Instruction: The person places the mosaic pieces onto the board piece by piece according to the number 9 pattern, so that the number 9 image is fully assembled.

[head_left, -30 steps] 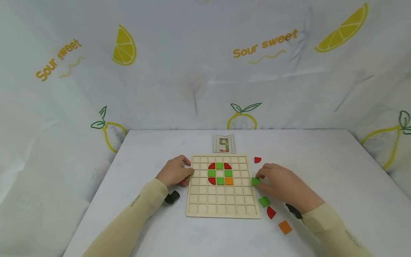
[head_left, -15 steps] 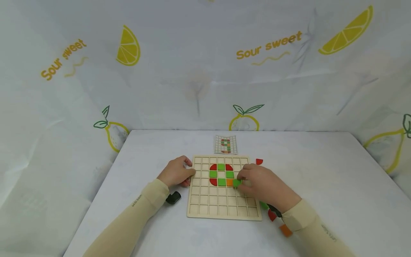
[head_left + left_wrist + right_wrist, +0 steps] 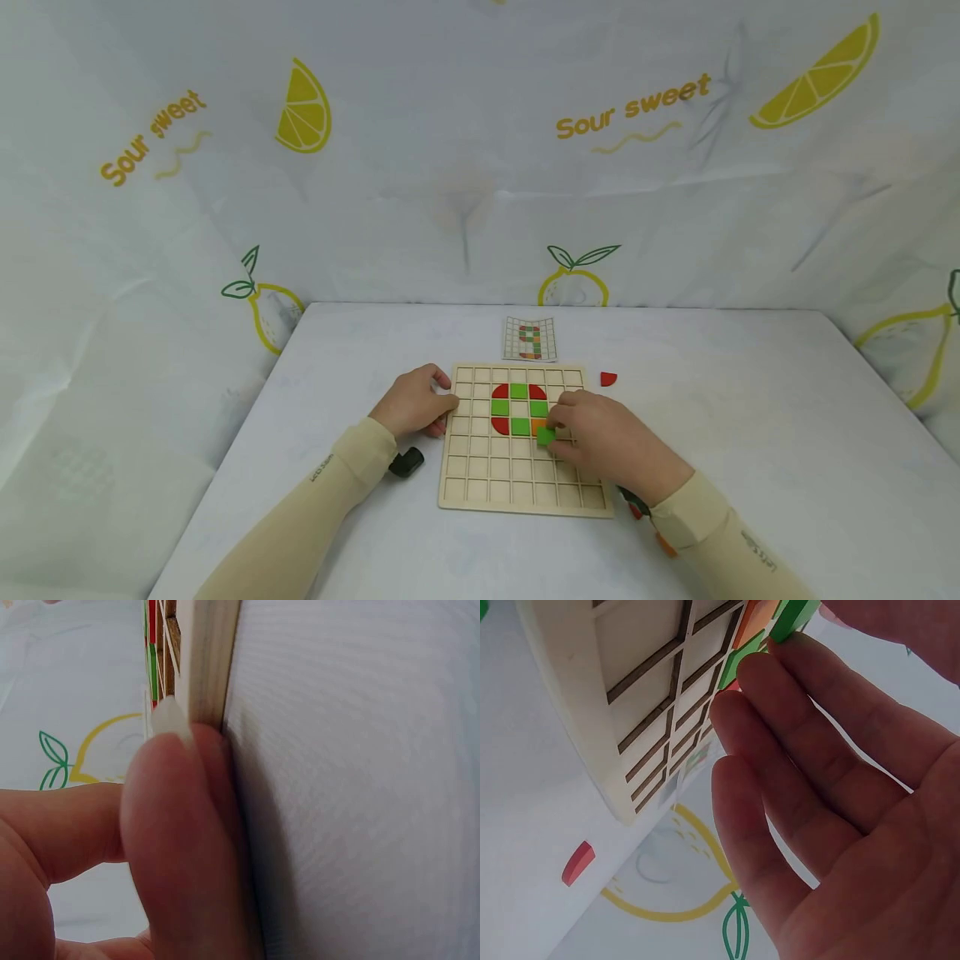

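Note:
A wooden grid board (image 3: 491,492) lies flat on the table, with red quarter-round, green and orange tiles set in a ring in its cells. At its left edge is my left hand (image 3: 412,402), thumb over the rim and fingers beside it. In the left wrist view the thumb (image 3: 184,825) meets the board's edge (image 3: 210,660). My right hand (image 3: 611,433) pinches a green square tile (image 3: 546,437) over the board, just in front of the orange tile (image 3: 536,423), which it partly covers. In the right wrist view that green tile (image 3: 793,619) is tilted between thumb and index finger.
Behind the board lies a printed pattern card (image 3: 529,339). A loose red quarter-round tile (image 3: 608,379) is right of the board. Another red tile (image 3: 636,512) and an orange tile (image 3: 666,545) show partly beside the right forearm.
My right hand has carried the green tile leftward from beside the board, then slightly nearer me, to below the orange tile. The left hand has stayed at the board's edge.

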### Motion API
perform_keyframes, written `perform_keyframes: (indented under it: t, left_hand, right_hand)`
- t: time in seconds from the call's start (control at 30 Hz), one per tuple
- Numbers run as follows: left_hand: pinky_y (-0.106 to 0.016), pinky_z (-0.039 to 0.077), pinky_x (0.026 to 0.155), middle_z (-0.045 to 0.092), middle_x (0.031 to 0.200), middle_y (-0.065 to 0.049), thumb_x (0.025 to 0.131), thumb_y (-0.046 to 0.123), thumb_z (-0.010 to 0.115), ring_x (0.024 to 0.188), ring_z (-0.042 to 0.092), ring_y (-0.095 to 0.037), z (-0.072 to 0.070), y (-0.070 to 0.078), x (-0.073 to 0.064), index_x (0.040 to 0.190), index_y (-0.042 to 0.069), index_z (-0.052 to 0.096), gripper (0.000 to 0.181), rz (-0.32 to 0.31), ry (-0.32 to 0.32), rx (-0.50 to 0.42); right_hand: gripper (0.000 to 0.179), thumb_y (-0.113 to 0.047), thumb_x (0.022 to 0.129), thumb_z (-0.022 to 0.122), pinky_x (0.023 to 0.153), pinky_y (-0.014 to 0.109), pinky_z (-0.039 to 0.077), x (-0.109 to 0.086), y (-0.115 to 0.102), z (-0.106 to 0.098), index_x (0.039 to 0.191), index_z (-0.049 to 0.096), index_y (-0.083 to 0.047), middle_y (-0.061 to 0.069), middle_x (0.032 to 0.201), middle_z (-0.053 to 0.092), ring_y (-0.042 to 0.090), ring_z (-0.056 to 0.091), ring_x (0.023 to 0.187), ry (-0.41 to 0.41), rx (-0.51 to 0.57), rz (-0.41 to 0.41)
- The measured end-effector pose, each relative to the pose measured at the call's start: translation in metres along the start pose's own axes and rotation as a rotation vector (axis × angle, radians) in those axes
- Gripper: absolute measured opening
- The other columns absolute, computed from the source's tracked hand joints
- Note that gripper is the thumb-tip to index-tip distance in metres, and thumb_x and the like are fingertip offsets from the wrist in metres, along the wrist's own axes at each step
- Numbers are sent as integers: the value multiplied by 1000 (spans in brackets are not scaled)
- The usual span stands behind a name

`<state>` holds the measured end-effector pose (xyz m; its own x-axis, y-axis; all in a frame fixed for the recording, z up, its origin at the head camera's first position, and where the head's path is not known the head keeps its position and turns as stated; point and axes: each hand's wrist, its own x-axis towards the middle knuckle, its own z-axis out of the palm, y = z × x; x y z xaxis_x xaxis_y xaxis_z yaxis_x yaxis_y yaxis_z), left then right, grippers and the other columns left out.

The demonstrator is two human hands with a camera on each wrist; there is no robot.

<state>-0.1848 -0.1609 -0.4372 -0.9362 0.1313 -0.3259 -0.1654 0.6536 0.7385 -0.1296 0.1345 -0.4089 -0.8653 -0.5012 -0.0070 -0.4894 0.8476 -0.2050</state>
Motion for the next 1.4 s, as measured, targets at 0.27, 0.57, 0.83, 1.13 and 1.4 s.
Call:
perform_keyframes:
  t: [0.27,0.57,0.83,1.13,1.4]
  left_hand:
    - [-27,59,60,73,71,-8,102,23,71,56,71,-16,0,0,-1,124,11,61,27,-18,5,0]
    - [-27,58,60,73,70,-7,102,23,71,56,71,-16,0,3,-2,124,11,60,27,-12,-3,11]
    - [-26,59,59,73,70,-7,102,22,70,55,71,-15,0,5,-4,123,10,61,26,-5,-3,5]
    - [-26,59,59,73,69,-7,102,21,70,55,70,-15,0,5,-4,123,10,61,25,-3,2,-2]
    - [-26,59,60,73,69,-7,101,20,70,55,70,-15,-1,5,-5,123,9,61,25,-3,1,-7]
  right_hand:
    - [15,-24,90,87,82,31,59,0,-2,2,102,82,-17,-10,93,69,6,60,85,21,-3,-45]
    - [16,-24,90,88,80,30,59,-2,-4,2,102,81,-16,-10,91,67,7,58,83,19,-19,-35]
    - [16,-25,90,87,81,30,58,-1,-7,3,102,81,-16,-9,91,67,8,57,83,-12,-27,-3]
    - [16,-23,89,89,77,30,57,-2,-9,2,101,81,-15,-7,90,68,9,56,82,-18,-37,-33]
    - [17,-24,89,88,78,30,57,-1,-8,4,102,81,-15,-7,90,69,9,58,83,-10,-39,-30]
